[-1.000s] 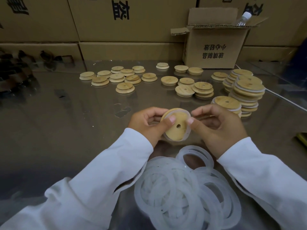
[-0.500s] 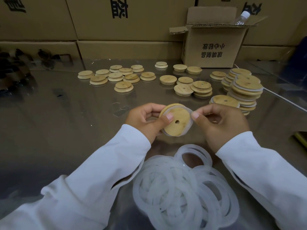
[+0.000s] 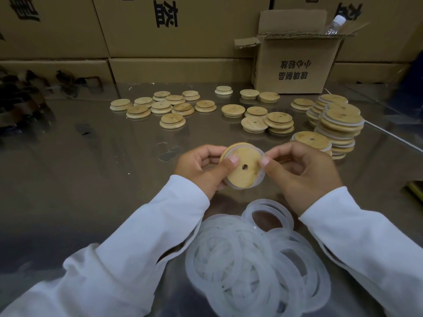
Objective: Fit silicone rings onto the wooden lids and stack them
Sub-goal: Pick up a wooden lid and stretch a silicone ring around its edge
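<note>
Head view: a wooden lid [image 3: 243, 168] is held above the table [image 3: 91, 168] between both hands — left hand [image 3: 201, 168] and right hand [image 3: 302, 172], thumbs pinched on its face. A silicone ring [image 3: 262, 177] is seated round its rim. Loose rings [image 3: 256, 266] are piled nearer the body — finished lid stacks [image 3: 338, 124] are seen far right.

Loose rings [image 3: 256, 259] nearest; lids [image 3: 174, 106] beyond (stacks [image 3: 338, 124] right).
</note>
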{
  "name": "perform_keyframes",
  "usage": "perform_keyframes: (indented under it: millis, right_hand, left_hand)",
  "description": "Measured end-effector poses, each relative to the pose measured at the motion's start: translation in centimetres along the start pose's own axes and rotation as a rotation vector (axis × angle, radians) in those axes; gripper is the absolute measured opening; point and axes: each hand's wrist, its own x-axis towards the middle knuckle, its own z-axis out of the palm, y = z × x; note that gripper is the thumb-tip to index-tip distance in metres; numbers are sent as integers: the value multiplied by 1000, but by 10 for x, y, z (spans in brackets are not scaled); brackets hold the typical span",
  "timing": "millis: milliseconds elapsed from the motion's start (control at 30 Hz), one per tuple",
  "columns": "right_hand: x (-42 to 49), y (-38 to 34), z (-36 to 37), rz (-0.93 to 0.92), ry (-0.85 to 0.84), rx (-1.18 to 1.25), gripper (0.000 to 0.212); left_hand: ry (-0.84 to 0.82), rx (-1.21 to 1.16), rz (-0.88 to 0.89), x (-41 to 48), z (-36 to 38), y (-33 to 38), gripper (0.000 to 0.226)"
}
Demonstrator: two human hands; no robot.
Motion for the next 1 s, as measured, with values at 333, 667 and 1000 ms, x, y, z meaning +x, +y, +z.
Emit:
perform_keyframes:
  millis: [333, 667, 1000]
  right_hand:
    - [0, 3, 3, 44, 78, -164, 15]
    - [3, -1, 0, 54, -38, -200, 23]
    - [-3, -9, 2, 85, -83, -39, 20]
  left_hand:
    - [25, 33, 25, 0, 3, -2, 6]
    - [40, -10, 100, 2, -1, 2, 11]
    - [34, -84, 76, 5, -7, -1, 14]
